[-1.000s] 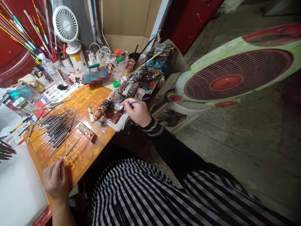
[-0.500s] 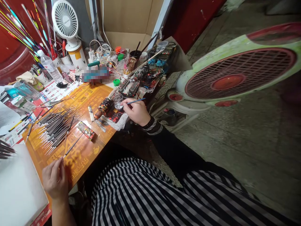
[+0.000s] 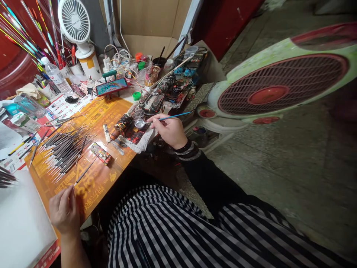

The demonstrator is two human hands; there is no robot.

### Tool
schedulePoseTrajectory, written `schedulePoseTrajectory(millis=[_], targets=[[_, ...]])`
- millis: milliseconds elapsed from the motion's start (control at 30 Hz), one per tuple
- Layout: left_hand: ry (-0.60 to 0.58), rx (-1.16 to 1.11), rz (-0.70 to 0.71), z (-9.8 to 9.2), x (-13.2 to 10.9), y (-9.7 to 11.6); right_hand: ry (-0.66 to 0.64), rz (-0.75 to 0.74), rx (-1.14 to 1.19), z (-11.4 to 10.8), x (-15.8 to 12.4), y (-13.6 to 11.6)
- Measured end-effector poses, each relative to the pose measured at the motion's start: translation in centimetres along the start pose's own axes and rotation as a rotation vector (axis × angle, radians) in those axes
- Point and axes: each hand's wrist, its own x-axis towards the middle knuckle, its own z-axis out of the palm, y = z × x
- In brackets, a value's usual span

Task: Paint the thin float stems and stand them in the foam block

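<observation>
My left hand [image 3: 64, 210] pinches one end of a thin, dark fishing float [image 3: 85, 173] at the table's near edge. The float's far end lies on a paint-spattered block [image 3: 101, 153]. Between the fingers of my right hand [image 3: 173, 132] is a blue paintbrush [image 3: 180, 114], its tip end pointing left at a small clear cup [image 3: 139, 123]. Whether the tip touches the cup, I cannot tell. A pile of similar dark floats [image 3: 65, 150] covers the orange table mat [image 3: 111, 111] beyond my left hand.
A paint-crusted roll [image 3: 123, 124] lies beside the cup on a white cloth [image 3: 145, 143]. Behind stand a phone [image 3: 111, 87] on a stand, a small white fan [image 3: 74, 22] and a water bottle [image 3: 57, 76]. A large floor fan [image 3: 267, 95] is at right; a white box [image 3: 25, 223] sits at left.
My right hand has drawn back slightly to the right from the cup, with the brush showing longer. The left hand still holds the float; the view has shifted slightly.
</observation>
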Motion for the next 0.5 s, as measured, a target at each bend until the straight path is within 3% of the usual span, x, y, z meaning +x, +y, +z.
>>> schedulePoseTrajectory(millis=[500], targets=[[-0.041,0.000,-0.062,0.1,-0.5,-0.4,0.051,0.092,0.072,-1.3,-0.4,0.3]])
